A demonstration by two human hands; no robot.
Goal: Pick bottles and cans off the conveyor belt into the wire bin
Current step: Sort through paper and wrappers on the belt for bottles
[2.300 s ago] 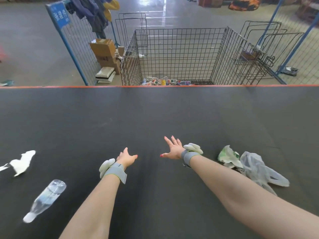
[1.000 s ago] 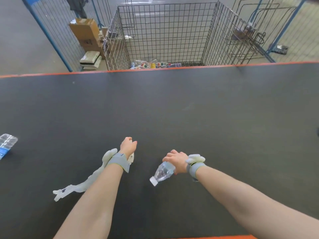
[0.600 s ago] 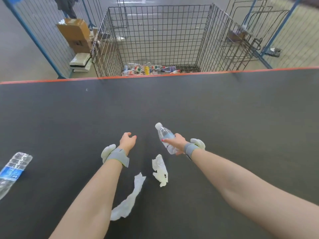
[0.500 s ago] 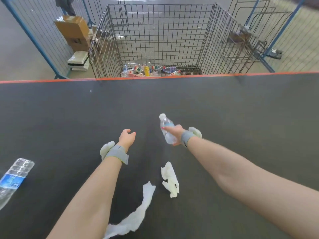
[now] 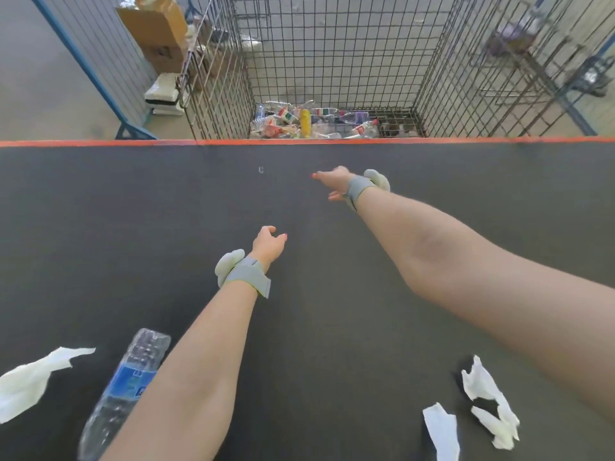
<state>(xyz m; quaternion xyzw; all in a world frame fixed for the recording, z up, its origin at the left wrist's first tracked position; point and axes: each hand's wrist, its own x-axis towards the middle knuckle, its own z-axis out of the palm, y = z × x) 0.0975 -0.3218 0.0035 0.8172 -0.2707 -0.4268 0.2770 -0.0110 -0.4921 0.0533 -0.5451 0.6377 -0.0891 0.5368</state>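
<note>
Black orange-edged conveyor belt (image 5: 133,211) fronts a wire bin (image 5: 332,44) on concrete floor (image 5: 40,78).

Bare forearms, 2 grey fabric wrist straps (image 5: 248,277), each bearing a pale rounded pod (image 5: 229,263) (off-white, lumpy); red-painted nails on left hand (image 5: 268,243) and right hand (image 5: 334,183).

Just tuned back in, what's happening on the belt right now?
Both of the person's hands are empty: the right hand reaches toward the wire bin, the left hand hovers open over the conveyor belt. A clear bottle with a blue label lies on the belt by the left forearm, not yet picked. Paper scraps lie nearby; bottles and cans already sit in the bin.
</note>
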